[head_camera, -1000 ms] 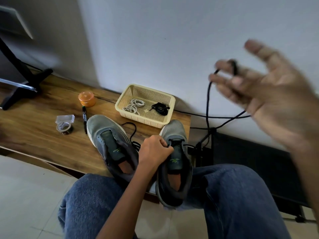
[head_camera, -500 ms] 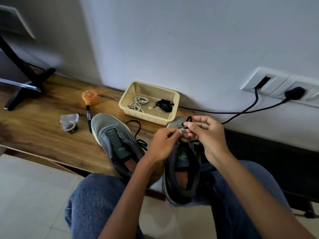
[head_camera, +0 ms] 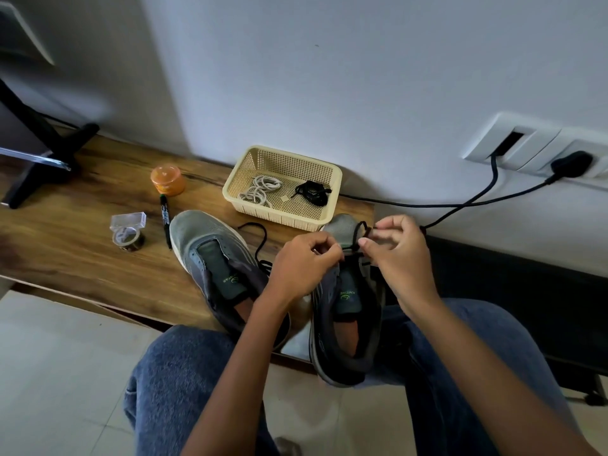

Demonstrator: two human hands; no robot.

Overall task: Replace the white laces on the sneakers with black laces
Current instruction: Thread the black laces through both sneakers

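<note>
Since a second ago, the right hand [head_camera: 399, 255] has been coming down from high beside the wall and is now meeting the left hand [head_camera: 304, 263] over the toe end of the grey knit sneaker on the person's lap [head_camera: 345, 301], which is lying just in front of the cream perforated plastic basket [head_camera: 283, 184]. Both hands are pinching the thin black lace [head_camera: 357, 235], the fingers of each curling in and clamping on the cord near the lowest eyelets, with a small loop standing up between them. The step in hand appears to be threading the black lace through the first eyelets of this shoe. The matching grey sneaker [head_camera: 210, 245] is resting on the wooden table [head_camera: 65, 248] to the left of the basket, with another black lace [head_camera: 260, 245] trailing beside it, and no lace is crossing its tongue. The coiled white laces [head_camera: 260, 190] are lying inside the basket beside a bundled black lace [head_camera: 312, 192]. The next move probably calls for evening out the two ends, then feeding each tip through the opposite eyelet while keeping the cord taut and untwisted.
</note>
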